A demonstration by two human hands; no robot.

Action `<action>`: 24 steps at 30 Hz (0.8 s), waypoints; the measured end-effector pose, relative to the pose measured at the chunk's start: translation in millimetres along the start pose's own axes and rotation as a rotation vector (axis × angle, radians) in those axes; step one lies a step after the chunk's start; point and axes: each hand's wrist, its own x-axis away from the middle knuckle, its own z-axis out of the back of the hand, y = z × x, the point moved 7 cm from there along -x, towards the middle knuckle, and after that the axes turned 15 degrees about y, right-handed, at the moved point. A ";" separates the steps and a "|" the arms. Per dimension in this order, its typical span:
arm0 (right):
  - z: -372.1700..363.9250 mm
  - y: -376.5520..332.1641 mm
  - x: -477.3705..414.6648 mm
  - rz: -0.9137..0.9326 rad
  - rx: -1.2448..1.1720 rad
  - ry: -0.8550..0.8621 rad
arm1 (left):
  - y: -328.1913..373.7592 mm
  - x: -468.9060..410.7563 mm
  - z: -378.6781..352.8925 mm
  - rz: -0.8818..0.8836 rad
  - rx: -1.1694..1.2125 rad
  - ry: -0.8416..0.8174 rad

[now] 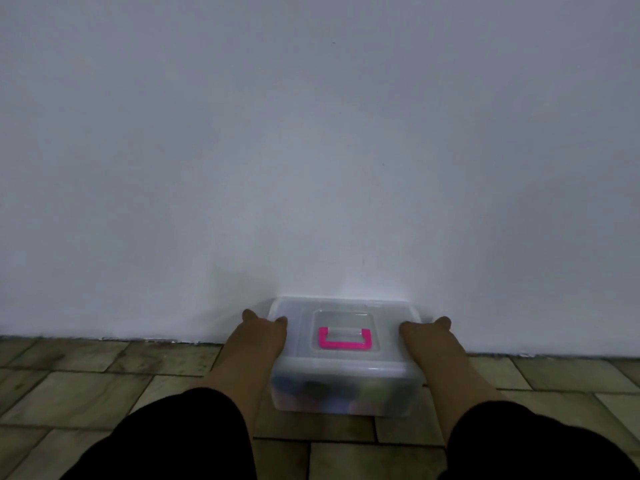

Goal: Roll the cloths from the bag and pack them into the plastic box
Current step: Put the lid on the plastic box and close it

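Note:
A clear plastic box [343,362] stands on the floor against the wall, its lid on, with a pink handle [344,337] lying flat in a recess on top. Dark and coloured rolled cloths [332,393] show blurred through its front wall. My left hand [259,336] grips the box's left side, thumb on the lid edge. My right hand [427,337] grips its right side in the same way. The fingers of both hands are hidden behind the box sides. No bag is in view.
A plain white wall [311,150] fills most of the view and meets the tiled floor [104,393] just behind the box. Black sleeves [180,441] cover both forearms at the bottom of the frame.

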 end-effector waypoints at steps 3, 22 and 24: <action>2.5 0.1 -2.1 -0.007 -0.059 0.059 | 0.5 2.7 7.2 -0.004 0.049 0.093; 10.1 -9.7 -0.5 0.334 0.044 0.314 | 21.0 13.8 21.9 -0.297 -0.253 0.297; 7.7 -9.8 -0.7 0.315 0.060 0.281 | 20.7 13.1 19.1 -0.290 -0.292 0.287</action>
